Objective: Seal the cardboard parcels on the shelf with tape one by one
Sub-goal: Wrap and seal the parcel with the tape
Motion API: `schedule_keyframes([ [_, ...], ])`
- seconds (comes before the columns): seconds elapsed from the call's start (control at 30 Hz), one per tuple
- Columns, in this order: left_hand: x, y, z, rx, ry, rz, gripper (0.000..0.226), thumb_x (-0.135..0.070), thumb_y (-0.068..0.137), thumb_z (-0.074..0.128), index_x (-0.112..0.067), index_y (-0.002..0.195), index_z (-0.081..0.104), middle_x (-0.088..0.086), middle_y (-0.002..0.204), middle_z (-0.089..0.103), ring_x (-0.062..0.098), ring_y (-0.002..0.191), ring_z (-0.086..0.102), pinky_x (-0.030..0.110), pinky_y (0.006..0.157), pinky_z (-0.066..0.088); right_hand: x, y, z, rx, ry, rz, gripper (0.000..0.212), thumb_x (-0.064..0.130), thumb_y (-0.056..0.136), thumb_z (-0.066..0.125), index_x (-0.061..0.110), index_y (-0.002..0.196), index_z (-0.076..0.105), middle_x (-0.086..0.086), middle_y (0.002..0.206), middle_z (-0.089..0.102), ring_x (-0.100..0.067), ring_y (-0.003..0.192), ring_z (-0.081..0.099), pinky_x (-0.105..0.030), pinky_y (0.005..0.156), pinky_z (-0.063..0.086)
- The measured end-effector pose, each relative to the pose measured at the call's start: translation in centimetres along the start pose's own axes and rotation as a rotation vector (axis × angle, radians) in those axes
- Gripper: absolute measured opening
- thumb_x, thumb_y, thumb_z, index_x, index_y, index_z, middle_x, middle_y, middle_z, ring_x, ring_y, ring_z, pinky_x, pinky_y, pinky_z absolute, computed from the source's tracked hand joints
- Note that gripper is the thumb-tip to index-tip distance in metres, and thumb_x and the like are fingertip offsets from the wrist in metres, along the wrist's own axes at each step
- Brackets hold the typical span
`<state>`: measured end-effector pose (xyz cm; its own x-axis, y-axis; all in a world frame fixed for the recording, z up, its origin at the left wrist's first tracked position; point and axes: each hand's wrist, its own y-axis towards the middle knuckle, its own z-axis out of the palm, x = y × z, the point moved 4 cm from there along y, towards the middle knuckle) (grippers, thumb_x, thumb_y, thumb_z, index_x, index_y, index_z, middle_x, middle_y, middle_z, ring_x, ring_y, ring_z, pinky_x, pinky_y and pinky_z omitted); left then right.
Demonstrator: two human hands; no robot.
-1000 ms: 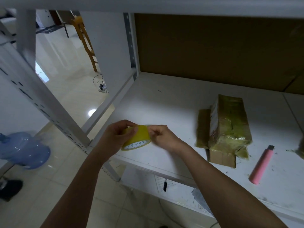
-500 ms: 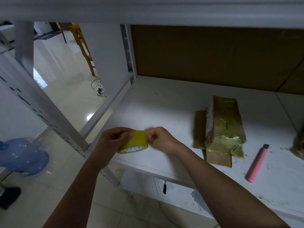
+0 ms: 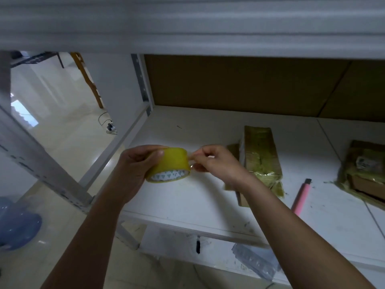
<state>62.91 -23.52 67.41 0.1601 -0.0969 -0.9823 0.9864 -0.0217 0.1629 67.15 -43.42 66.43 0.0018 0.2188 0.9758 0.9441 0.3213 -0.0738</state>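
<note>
Now peeling the tape end free above the shelf (image 3: pixel 187 205).
Left hand (image 3: pixel 133 165) gripping tape roll (image 3: pixel 169 164); right hand (image 3: pixel 210 161) pinching its loose end; best drawn out slowly, straight toward nearest parcel (image 3: pixel 260 157).

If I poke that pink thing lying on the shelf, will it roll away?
Probably a little. The pink utility knife looks slim and rounded and lies flat on the smooth white shelf, so a sideways poke might slide or roll it. It looks light, likely plastic. Its dark tip may hide a blade, so don't touch.
</note>
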Motion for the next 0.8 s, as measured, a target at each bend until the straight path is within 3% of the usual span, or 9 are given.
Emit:
schedule_keyframes([
  [0.07, -0.6, 0.7, 1.4, 0.011, 0.05, 0.029, 0.016, -0.025, 0.081, 0.07, -0.023, 0.093, 0.08, 0.006, 0.093, 0.076, 0.02, 0.086, 0.071, 0.03, 0.071, 0.058, 0.4, -0.6, -1.3, -0.07, 0.034, -0.023, 0.016, 0.01, 0.093, 0.063, 0.007, 0.077, 0.066, -0.006, 0.077, 0.062, -0.013, 0.067, 0.066, -0.031, 0.077, 0.059],
  [0.13, -1.2, 1.4, 3.0, 0.021, 0.132, 0.06, 0.017, -0.024, 0.079, 0.067, -0.03, 0.088, 0.08, 0.0, 0.09, 0.076, 0.014, 0.083, 0.071, 0.025, 0.07, 0.057, 0.7, -1.3, -3.1, -0.172, -0.123, -0.05, 0.018, 0.012, 0.094, 0.063, 0.001, 0.08, 0.066, -0.007, 0.078, 0.065, -0.013, 0.065, 0.065, -0.029, 0.073, 0.058],
  [0.23, -1.7, 2.6, 5.0, 0.027, 0.278, 0.077, 0.014, -0.02, 0.078, 0.072, -0.033, 0.078, 0.077, -0.013, 0.08, 0.075, 0.0, 0.074, 0.069, 0.015, 0.065, 0.055, 1.4, -2.6, -6.5, -0.343, -0.351, -0.065, 0.02, 0.012, 0.095, 0.061, 0.01, 0.075, 0.066, -0.004, 0.081, 0.066, 0.0, 0.063, 0.06, -0.007, 0.054, 0.043],
  [0.27, -1.5, 3.1, 5.5, 0.025, 0.35, 0.074, 0.016, -0.017, 0.079, 0.075, -0.033, 0.077, 0.076, -0.014, 0.077, 0.075, 0.0, 0.071, 0.069, 0.015, 0.065, 0.055, 1.3, -3.2, -7.7, -0.377, -0.361, -0.05, 0.02, 0.011, 0.095, 0.059, 0.012, 0.077, 0.066, 0.0, 0.078, 0.065, 0.002, 0.061, 0.058, -0.005, 0.05, 0.039],
  [0.37, -1.0, 4.3, 7.8, 0.061, 0.463, 0.027, 0.012, -0.02, 0.081, 0.078, -0.031, 0.077, 0.075, -0.014, 0.075, 0.074, 0.002, 0.073, 0.068, 0.017, 0.068, 0.054, 0.7, -5.1, -10.0, -0.416, -0.4, -0.002, 0.019, 0.007, 0.095, 0.058, 0.012, 0.079, 0.068, 0.004, 0.073, 0.065, 0.001, 0.064, 0.057, -0.004, 0.048, 0.038],
  [0.47, -0.7, 5.3, 10.6, 0.155, 0.685, 0.071, 0.009, -0.032, 0.076, 0.082, -0.03, 0.074, 0.073, -0.016, 0.074, 0.071, -0.009, 0.072, 0.063, 0.005, 0.062, 0.045, 0.2, -7.1, -12.0, -0.517, -0.429, 0.016, 0.023, 0.002, 0.092, 0.06, 0.016, 0.075, 0.066, 0.005, 0.075, 0.063, -0.001, 0.067, 0.056, -0.003, 0.048, 0.039],
  [0.53, -0.2, 5.6, 11.7, 0.208, 0.787, 0.075, 0.016, -0.039, 0.073, 0.082, -0.026, 0.075, 0.073, -0.012, 0.078, 0.07, -0.006, 0.078, 0.063, 0.011, 0.062, 0.048, -0.4, -8.3, -13.2, -0.564, -0.415, 0.027, 0.022, 0.001, 0.091, 0.061, 0.014, 0.075, 0.067, 0.008, 0.071, 0.063, -0.002, 0.065, 0.057, -0.004, 0.047, 0.039],
  [0.63, 0.8, 5.8, 13.4, 0.295, 0.873, 0.067, 0.024, -0.045, 0.081, 0.073, -0.022, 0.081, 0.075, -0.005, 0.083, 0.071, 0.007, 0.084, 0.064, 0.033, 0.077, 0.052, -1.6, -9.7, -14.3, -0.625, -0.406, 0.071, 0.023, -0.001, 0.09, 0.059, 0.012, 0.075, 0.069, 0.009, 0.069, 0.065, -0.008, 0.067, 0.063, -0.007, 0.049, 0.042],
  [0.8, 1.4, 6.0, 16.2, 0.336, 1.189, 0.17, 0.037, -0.052, 0.09, 0.06, -0.019, 0.077, 0.069, 0.0, 0.078, 0.067, 0.014, 0.07, 0.062, 0.034, 0.067, 0.051, -3.5, -10.8, -15.3, -0.695, -0.368, 0.112, 0.021, -0.003, 0.085, 0.057, 0.01, 0.074, 0.07, 0.0, 0.071, 0.069, -0.019, 0.072, 0.067, -0.016, 0.054, 0.048],
])
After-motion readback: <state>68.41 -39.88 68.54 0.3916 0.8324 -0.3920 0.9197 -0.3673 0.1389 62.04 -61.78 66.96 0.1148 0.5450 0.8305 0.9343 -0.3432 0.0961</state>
